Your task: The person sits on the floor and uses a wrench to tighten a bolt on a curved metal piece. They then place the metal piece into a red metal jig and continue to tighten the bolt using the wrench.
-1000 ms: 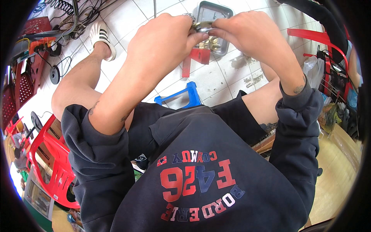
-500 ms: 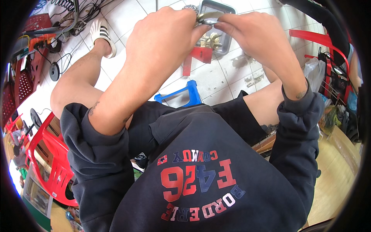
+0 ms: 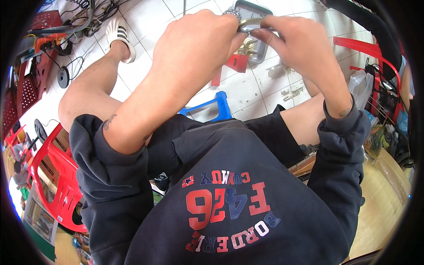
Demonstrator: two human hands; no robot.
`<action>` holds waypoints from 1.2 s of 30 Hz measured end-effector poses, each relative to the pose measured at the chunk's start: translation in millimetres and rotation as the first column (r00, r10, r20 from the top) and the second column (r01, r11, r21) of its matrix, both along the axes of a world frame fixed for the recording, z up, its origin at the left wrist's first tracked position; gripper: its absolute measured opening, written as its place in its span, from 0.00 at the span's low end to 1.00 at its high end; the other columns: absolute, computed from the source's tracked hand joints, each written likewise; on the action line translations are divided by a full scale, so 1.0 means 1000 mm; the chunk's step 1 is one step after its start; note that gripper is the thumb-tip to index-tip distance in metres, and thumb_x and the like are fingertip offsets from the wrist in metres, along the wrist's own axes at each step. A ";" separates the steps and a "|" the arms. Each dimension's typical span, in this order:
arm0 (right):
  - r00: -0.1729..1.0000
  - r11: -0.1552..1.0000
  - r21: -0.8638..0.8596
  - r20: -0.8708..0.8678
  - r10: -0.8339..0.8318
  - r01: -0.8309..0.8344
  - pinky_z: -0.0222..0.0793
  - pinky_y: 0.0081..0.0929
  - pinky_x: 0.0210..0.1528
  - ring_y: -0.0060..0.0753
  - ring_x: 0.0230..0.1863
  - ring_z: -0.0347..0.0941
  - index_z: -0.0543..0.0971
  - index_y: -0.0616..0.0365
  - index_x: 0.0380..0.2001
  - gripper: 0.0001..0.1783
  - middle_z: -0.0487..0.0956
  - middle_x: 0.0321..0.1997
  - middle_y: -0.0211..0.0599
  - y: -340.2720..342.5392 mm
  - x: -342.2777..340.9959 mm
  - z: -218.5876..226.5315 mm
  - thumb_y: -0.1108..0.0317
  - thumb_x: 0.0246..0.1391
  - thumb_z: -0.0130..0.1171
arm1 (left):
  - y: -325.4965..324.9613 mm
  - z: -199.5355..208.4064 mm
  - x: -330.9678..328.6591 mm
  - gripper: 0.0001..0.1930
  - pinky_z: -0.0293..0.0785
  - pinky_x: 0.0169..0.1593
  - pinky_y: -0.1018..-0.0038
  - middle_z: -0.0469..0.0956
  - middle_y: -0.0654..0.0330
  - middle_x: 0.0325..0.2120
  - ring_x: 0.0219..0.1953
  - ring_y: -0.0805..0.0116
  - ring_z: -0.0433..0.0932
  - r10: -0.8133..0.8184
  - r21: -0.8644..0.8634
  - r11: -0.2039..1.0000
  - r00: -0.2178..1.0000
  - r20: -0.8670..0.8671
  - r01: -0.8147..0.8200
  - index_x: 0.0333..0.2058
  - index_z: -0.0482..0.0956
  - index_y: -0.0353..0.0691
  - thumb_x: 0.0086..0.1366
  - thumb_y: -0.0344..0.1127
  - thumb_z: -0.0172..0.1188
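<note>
My left hand [image 3: 194, 42] is closed round one end of a curved, brass-coloured metal piece [image 3: 251, 23]. My right hand [image 3: 302, 42] pinches the other end between thumb and fingers. A thin silvery edge shows along the piece's lower side; its exact kind I cannot make out. Against the left knuckles sits a dark, textured metal part [image 3: 232, 14], and whether it joins the piece is unclear. Below and beyond the hands lies a grey tray [image 3: 268, 10] with several brass-coloured parts [image 3: 248, 46] in it.
A red flat-sided object [image 3: 237, 63] stands by the tray's near edge. Between my knees is a blue plastic stool [image 3: 216, 108]. A red chair [image 3: 57, 181] is at left, another red frame [image 3: 366, 46] at right. Cables [image 3: 84, 26] and red perforated metal [image 3: 28, 95] fill the far left.
Both hands and the brass-coloured piece have shifted slightly right in the picture. The right fingers have moved a little along the piece, and both hands still grip it.
</note>
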State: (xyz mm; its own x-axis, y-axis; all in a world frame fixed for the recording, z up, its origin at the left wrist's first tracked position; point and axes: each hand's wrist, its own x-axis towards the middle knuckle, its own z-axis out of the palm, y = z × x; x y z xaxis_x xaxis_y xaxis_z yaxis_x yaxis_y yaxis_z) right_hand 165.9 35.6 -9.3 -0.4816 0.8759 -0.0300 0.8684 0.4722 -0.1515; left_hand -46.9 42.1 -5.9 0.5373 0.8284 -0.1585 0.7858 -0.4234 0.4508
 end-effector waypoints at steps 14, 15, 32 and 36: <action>0.989 0.993 -0.009 0.081 0.122 -0.121 0.72 0.34 0.37 0.40 0.39 0.78 0.78 0.51 0.45 0.23 0.81 0.42 0.37 0.013 0.002 0.023 0.53 0.48 0.69 | -0.003 -0.009 0.007 0.16 0.77 0.29 0.62 0.76 0.57 0.13 0.23 0.55 0.81 -0.043 -0.124 0.991 0.999 0.012 0.045 0.25 0.81 0.40 0.66 0.45 0.56; 0.986 0.990 -0.049 0.092 0.137 -0.133 0.73 0.34 0.40 0.40 0.44 0.78 0.78 0.51 0.47 0.25 0.80 0.47 0.39 0.016 0.003 0.026 0.52 0.47 0.69 | -0.003 -0.007 0.007 0.16 0.76 0.29 0.62 0.76 0.57 0.13 0.23 0.55 0.81 -0.063 -0.108 0.992 0.998 -0.007 0.062 0.25 0.81 0.40 0.66 0.45 0.56; 0.998 0.883 -0.469 0.059 0.009 0.020 0.69 0.41 0.54 0.52 0.53 0.72 0.69 0.59 0.53 0.20 0.76 0.51 0.45 0.018 0.020 -0.004 0.77 0.55 0.51 | -0.008 -0.027 0.021 0.11 0.77 0.31 0.60 0.77 0.50 0.28 0.31 0.53 0.81 0.019 0.144 0.989 0.999 0.037 -0.025 0.31 0.79 0.34 0.63 0.38 0.60; 0.985 0.986 -0.161 0.173 -0.024 0.052 0.73 0.46 0.50 0.51 0.55 0.71 0.68 0.58 0.52 0.19 0.74 0.53 0.44 0.003 0.012 -0.007 0.75 0.56 0.50 | -0.002 -0.025 0.023 0.14 0.78 0.33 0.60 0.77 0.46 0.27 0.32 0.51 0.82 0.137 0.087 0.987 0.990 -0.030 -0.134 0.33 0.79 0.30 0.61 0.39 0.63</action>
